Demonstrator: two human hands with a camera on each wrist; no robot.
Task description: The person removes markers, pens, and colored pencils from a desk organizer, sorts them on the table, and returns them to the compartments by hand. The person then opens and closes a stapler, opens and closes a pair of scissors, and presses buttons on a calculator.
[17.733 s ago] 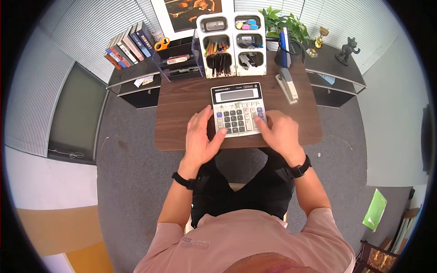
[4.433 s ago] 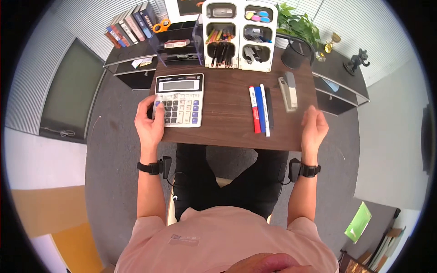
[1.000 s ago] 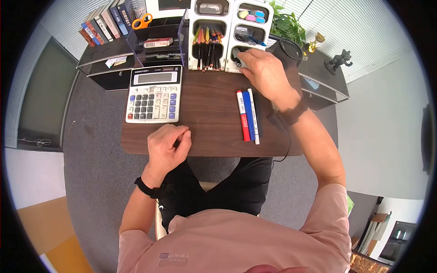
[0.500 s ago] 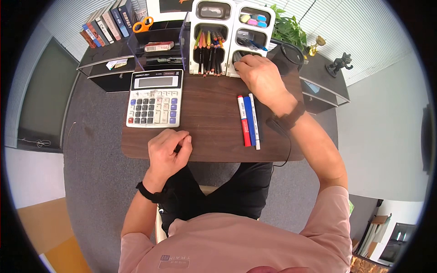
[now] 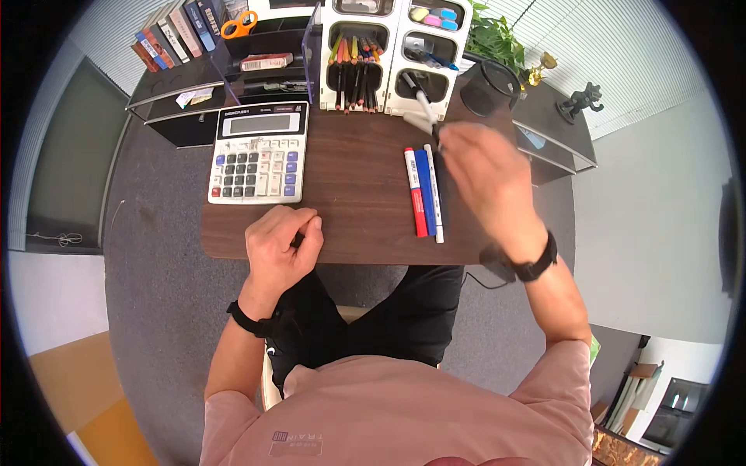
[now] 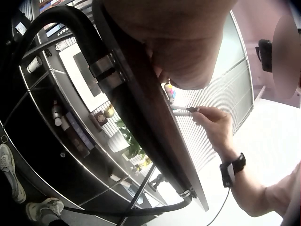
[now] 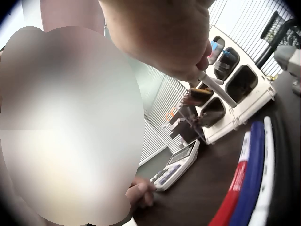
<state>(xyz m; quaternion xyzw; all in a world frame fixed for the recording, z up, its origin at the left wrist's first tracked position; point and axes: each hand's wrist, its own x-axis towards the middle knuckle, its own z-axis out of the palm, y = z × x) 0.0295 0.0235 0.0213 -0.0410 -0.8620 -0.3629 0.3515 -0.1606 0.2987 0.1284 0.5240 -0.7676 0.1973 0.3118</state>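
Observation:
In the head view my right hand (image 5: 493, 186), blurred, is over the right of the desk, pinching white pens (image 5: 422, 101) with dark parts; the left wrist view shows at least two pens (image 6: 182, 112) in its fingertips. They are in front of the white organizer's (image 5: 395, 105) lower right compartment. Below them lie a red marker (image 5: 416, 198), a blue one (image 5: 427, 194) and a white one (image 5: 436, 202) side by side; a black one (image 7: 283, 174) shows in the right wrist view. My left hand (image 5: 280, 247) rests loosely curled at the desk's front edge, holding nothing, below the calculator (image 5: 260, 159).
Pencils (image 5: 355, 85) fill the organizer's left compartments; highlighters (image 5: 435, 17) lie at its upper right. A black mesh cup (image 5: 489, 89) stands right of it. Left of it is a clear-sided desk rack (image 5: 268, 74) with orange scissors (image 5: 239, 25). The desk's (image 5: 350, 237) front edge is near my lap.
My right hand has drawn back from the lower right compartment towards me, with white pens now visible in its fingers. My left hand has stayed at the desk's edge.

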